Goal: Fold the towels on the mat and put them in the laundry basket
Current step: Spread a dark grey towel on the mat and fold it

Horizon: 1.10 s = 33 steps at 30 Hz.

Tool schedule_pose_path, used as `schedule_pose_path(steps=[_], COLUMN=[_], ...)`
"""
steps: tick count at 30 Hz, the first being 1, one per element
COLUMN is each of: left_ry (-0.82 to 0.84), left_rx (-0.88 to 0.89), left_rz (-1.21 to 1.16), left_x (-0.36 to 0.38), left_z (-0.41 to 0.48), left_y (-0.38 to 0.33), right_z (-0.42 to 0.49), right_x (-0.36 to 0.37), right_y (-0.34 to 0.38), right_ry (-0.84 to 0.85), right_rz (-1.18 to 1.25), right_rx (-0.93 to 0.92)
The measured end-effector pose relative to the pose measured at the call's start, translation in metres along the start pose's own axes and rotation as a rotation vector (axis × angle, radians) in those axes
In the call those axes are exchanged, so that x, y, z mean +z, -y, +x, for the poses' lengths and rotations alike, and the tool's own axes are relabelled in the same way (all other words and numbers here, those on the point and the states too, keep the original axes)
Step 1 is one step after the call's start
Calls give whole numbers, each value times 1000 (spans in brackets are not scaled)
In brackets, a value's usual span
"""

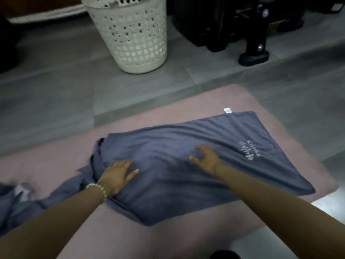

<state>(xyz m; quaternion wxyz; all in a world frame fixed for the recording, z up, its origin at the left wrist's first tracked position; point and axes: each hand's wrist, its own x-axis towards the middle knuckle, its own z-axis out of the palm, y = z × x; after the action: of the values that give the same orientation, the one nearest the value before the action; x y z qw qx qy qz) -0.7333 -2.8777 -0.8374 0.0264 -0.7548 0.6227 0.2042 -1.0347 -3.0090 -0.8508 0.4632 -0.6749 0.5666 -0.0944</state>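
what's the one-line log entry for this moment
phase: folding | towel: on mat | left hand: flat on towel | right hand: half-curled on towel | basket: upright beyond mat

Navy towel (186,165), folded and creased, lies flat on the pink mat (168,240) — bunched navy cloth (11,208) at 8 o'clock, white perforated laundry basket (130,38) upright at 11 o'clock.

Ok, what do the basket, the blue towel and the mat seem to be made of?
Laundry basket: likely moulded plastic, off-white, matte; rigid wall pierced with regular holes. Towel: soft cloth, perhaps microfibre, grey-blue; it creases and drapes, with pale lettering and a white tag. Mat: pink, looks plush or fuzzy at its edges; the blur leaves it open.
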Motion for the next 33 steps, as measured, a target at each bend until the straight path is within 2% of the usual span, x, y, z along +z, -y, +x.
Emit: schedule_pose_path(steps=[4, 8, 13, 16, 19, 21, 24, 26, 28, 30, 33], left_ry=[-68, -122, -102, -128, -203, -237, -186, -162, -221, -322, -359], left_rx=[-158, -338, -433, -443, -546, -563, -616, -624, -660, -753, -796], left_rz=[-136, -290, -415, -500, -778, -1018, -1340, -1516, -1618, -1682, -1701], left_x=[-5, 29, 75, 81, 70, 61, 51, 51, 52, 57, 65], left_z=[-43, -79, -108, -107, -99, -96, -96, -100, -105, -111, -115], left_y=[67, 120, 159, 156, 150, 145, 140, 141, 139, 137, 138], right_z=[6, 1, -2, -7, -14, -21, -46, -75, -96, -92, -52], right_x=[56, 118, 214, 261, 287, 286, 271, 264, 263, 264, 266], right_y=[53, 99, 143, 146, 144, 150, 166, 167, 158, 152, 153], right_ry=[264, 461, 455, 521, 430, 399, 618, 840, 1002, 983, 604], right_rz=[-166, -232, 14, -37, -132, -2, 222, 155, 52, 52, 109], right_rx=[-1, -79, -131, -113, -143, -205, -229, -254, -238, -215, -263])
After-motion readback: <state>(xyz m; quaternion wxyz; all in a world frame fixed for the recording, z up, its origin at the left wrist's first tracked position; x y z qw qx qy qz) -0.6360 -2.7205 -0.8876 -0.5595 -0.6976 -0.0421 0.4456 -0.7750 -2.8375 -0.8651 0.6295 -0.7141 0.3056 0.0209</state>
